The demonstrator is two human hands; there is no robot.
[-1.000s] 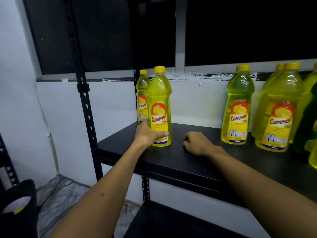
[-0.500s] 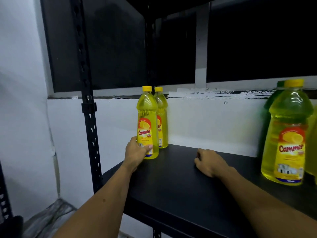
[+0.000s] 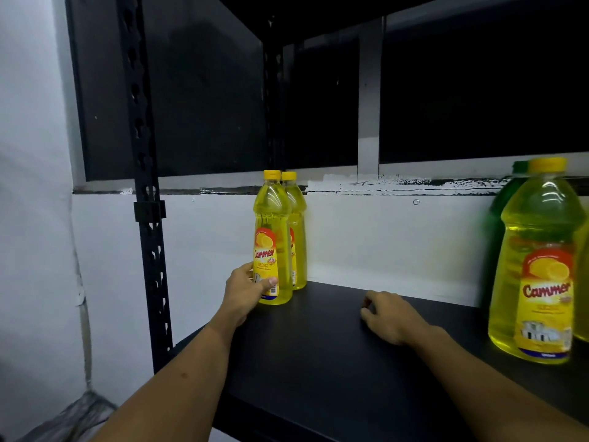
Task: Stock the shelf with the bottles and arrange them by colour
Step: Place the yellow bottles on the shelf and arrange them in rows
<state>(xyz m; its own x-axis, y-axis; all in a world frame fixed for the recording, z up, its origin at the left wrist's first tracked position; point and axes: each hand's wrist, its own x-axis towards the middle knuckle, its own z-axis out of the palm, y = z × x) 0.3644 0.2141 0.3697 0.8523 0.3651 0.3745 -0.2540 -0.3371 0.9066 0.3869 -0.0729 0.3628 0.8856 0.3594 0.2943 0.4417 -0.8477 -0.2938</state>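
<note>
The left hand [image 3: 245, 290] grips the lower body of the front tall yellow plastic bottle [image 3: 272, 240], upright at the back left of the black metal shelf [image 3: 318, 355], just in front of a second yellow bottle [image 3: 296, 231]. The right hand [image 3: 390, 315] rests on the shelf, fingers curled, holding nothing. Risk: a low grip on a tall bottle permits tipping; a push could topple the rear bottle.

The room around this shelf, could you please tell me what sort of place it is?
Probably a storeroom or shop backroom: a black metal shelf on a slotted upright, identical yellow Cammer bottles, bare white wall.
</note>
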